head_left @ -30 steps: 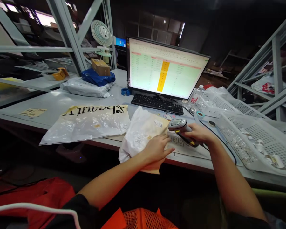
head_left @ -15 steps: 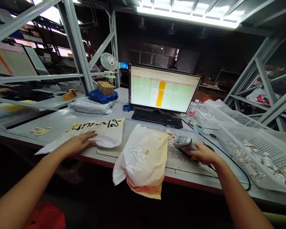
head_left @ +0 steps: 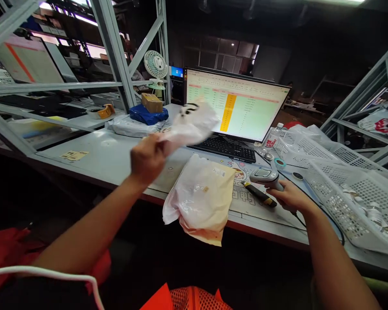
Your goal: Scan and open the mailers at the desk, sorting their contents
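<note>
My left hand (head_left: pixel 148 158) is closed on one end of a white plastic mailing bag (head_left: pixel 189 125) with black lettering. The bag is lifted off the table, blurred by motion, and covers part of the monitor (head_left: pixel 242 107) and keyboard. My right hand (head_left: pixel 287 196) grips the handle of a grey barcode scanner (head_left: pixel 265 175), held just above the mat. Left of the scanner lies a black and yellow utility knife (head_left: pixel 259 193). Between my hands, a cream and white plastic parcel (head_left: pixel 202 196) with a small label rests on the table, its near end hanging over the edge.
White perforated baskets (head_left: pixel 352 215) holding several small bottles line the right side. At the back left, a small cardboard box (head_left: pixel 152 103) sits on a blue parcel (head_left: pixel 148 115). A black keyboard (head_left: pixel 226 148) lies before the monitor. Metal frame posts (head_left: pixel 114 51) rise on the left.
My left hand has gone from resting on the white mailing bag to gripping and lifting it, up and right. The scanner has moved slightly right, baring the utility knife. The view has tilted down.
</note>
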`<state>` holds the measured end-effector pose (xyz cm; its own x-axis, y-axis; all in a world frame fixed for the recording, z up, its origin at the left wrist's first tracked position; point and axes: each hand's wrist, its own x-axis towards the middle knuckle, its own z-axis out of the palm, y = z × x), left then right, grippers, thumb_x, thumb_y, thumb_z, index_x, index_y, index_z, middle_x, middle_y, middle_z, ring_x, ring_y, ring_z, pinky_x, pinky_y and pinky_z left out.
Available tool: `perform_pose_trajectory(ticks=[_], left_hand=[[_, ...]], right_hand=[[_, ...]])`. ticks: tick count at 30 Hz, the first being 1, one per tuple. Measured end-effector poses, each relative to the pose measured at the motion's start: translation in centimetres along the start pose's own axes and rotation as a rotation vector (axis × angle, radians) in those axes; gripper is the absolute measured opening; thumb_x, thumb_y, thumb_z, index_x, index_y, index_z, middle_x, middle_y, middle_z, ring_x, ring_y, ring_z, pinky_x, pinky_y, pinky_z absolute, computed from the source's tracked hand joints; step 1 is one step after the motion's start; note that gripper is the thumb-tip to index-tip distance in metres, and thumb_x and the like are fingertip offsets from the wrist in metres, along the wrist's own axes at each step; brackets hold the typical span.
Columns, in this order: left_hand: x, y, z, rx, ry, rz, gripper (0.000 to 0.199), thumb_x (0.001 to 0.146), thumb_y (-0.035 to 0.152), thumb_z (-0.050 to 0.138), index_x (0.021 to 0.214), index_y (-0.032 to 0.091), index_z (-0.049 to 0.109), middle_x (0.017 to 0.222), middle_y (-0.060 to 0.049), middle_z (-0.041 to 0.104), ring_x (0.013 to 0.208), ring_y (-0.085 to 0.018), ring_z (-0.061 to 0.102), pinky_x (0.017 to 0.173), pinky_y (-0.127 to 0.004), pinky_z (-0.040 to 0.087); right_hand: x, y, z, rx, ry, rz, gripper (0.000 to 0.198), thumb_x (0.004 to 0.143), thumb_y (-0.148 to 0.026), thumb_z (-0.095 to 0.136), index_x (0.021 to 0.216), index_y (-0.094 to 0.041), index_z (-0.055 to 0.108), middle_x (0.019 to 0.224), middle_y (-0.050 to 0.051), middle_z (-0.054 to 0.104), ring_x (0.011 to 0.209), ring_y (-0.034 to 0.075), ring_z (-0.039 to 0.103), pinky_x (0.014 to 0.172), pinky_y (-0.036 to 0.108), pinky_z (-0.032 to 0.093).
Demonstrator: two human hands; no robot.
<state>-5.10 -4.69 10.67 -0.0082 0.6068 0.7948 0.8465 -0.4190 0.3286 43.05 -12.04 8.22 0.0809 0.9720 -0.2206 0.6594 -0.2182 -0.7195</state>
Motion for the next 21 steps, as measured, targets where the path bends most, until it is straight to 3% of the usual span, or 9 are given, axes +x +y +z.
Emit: perform_pose_trajectory(ticks=[2,4,6,7,10,15,17,21], left_hand=[[-2.1,3.0,1.8,-0.153,-0.241,0.273,0.034,0.106,0.039,0.044,0.116,0.021,0.071,0.118,-0.009,0.078,0.115,-0.025,0.072,0.098,-0.041,0.056],[-4.7,4.6,4.0,-0.240,-0.560,0.494,0.029,0.105,0.035,0.050,0.119,0.024,0.073,0.133,-0.007,0.075,0.131,-0.023,0.067,0.111,-0.038,0.053],[-7.0,4.9,5.9,-0.275,-0.782,0.606,0.032,0.107,0.033,0.051,0.130,0.023,0.070,0.151,-0.008,0.064,0.147,-0.025,0.054,0.123,-0.042,0.044],[-7.8,4.7,6.6,-0.275,-0.822,0.609,0.034,0.108,0.033,0.052,0.136,0.023,0.068,0.158,-0.008,0.058,0.153,-0.026,0.047,0.127,-0.044,0.040],[-8.8,4.1,7.8,-0.253,-0.814,0.560,0.042,0.107,0.038,0.058,0.146,0.024,0.062,0.168,-0.009,0.045,0.158,-0.029,0.039,0.129,-0.048,0.036],[-6.4,4.6,8.0,-0.205,-0.759,0.629,0.025,0.107,0.028,0.053,0.122,0.023,0.073,0.143,-0.011,0.068,0.133,-0.028,0.062,0.112,-0.045,0.050],[-4.5,5.4,8.2,-0.209,-0.657,0.655,0.026,0.108,0.025,0.048,0.114,0.021,0.073,0.128,-0.011,0.074,0.124,-0.027,0.067,0.106,-0.044,0.052],[0.9,8.0,7.3,-0.198,-0.332,0.582,0.031,0.109,0.035,0.045,0.104,0.018,0.070,0.100,-0.012,0.075,0.097,-0.025,0.072,0.092,-0.040,0.055]], right_hand=[[-0.5,0.4,-0.5,-0.027,0.051,0.018,0.055,0.076,-0.056,0.073,0.115,-0.019,0.066,0.052,-0.005,0.050,0.043,0.014,0.045,0.040,0.022,0.029],[-1.0,1.1,-1.1,-0.057,0.090,0.016,0.052,0.077,-0.056,0.073,0.115,-0.020,0.067,0.053,-0.004,0.054,0.045,0.015,0.049,0.041,0.023,0.033],[-1.5,1.8,-1.7,-0.080,0.118,0.012,0.050,0.078,-0.056,0.073,0.112,-0.020,0.067,0.054,-0.003,0.055,0.045,0.015,0.051,0.042,0.023,0.035],[-1.8,2.2,-1.9,-0.079,0.124,0.018,0.049,0.079,-0.056,0.074,0.111,-0.019,0.067,0.055,-0.003,0.056,0.045,0.015,0.050,0.042,0.023,0.036],[-2.5,2.6,-2.5,-0.045,0.127,0.056,0.048,0.079,-0.055,0.074,0.109,-0.019,0.065,0.055,-0.004,0.054,0.044,0.014,0.048,0.040,0.023,0.033],[-3.2,1.2,-2.9,-0.106,0.205,0.033,0.039,0.078,-0.051,0.072,0.102,-0.020,0.067,0.056,-0.001,0.059,0.046,0.015,0.053,0.044,0.024,0.038],[-3.4,0.7,-3.1,-0.113,0.262,0.044,0.037,0.078,-0.051,0.072,0.096,-0.020,0.067,0.054,0.000,0.058,0.045,0.015,0.051,0.042,0.024,0.036],[-3.8,1.1,-4.0,-0.016,0.389,0.060,0.038,0.076,-0.053,0.075,0.091,-0.020,0.065,0.053,0.001,0.056,0.044,0.016,0.050,0.040,0.026,0.036]])
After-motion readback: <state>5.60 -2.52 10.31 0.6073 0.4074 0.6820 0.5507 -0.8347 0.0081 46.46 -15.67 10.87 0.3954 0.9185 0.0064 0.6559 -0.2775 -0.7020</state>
